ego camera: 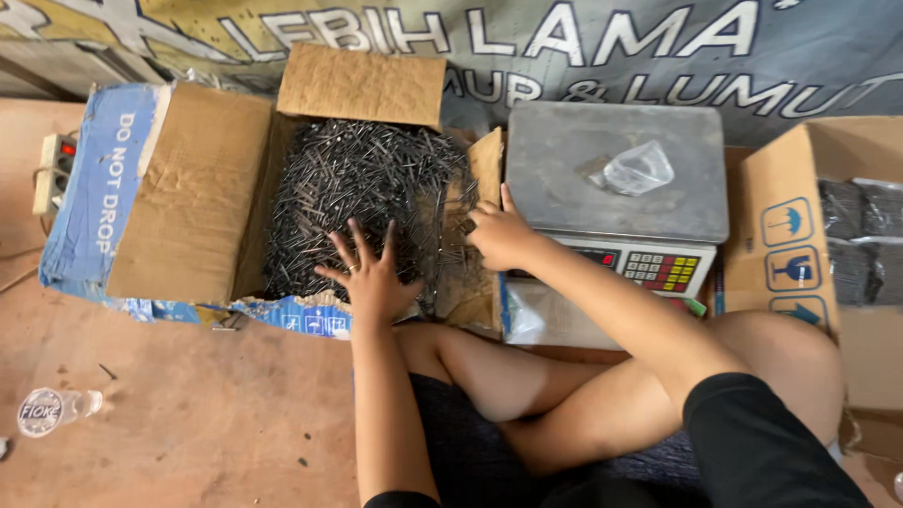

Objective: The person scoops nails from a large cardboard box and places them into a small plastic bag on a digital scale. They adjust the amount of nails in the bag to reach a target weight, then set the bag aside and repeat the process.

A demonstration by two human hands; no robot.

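**Nails, box and scale on floor**

Left hand (372, 273): fingers spread, pressing on black nails (362, 179) inside open cardboard box (188, 188). Right hand (499, 235): curled at box's right edge, grip unclear. Scale (616, 169), right of box, carries clear plastic bag (640, 169).

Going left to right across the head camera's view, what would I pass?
Clear plastic bottle → white power strip → open cardboard box of dark nails → grey metal weighing scale → brown cardboard box holding dark packets.

Two cardboard boxes (188, 188) (785, 226), one scale (616, 169), one bottle (52, 409).
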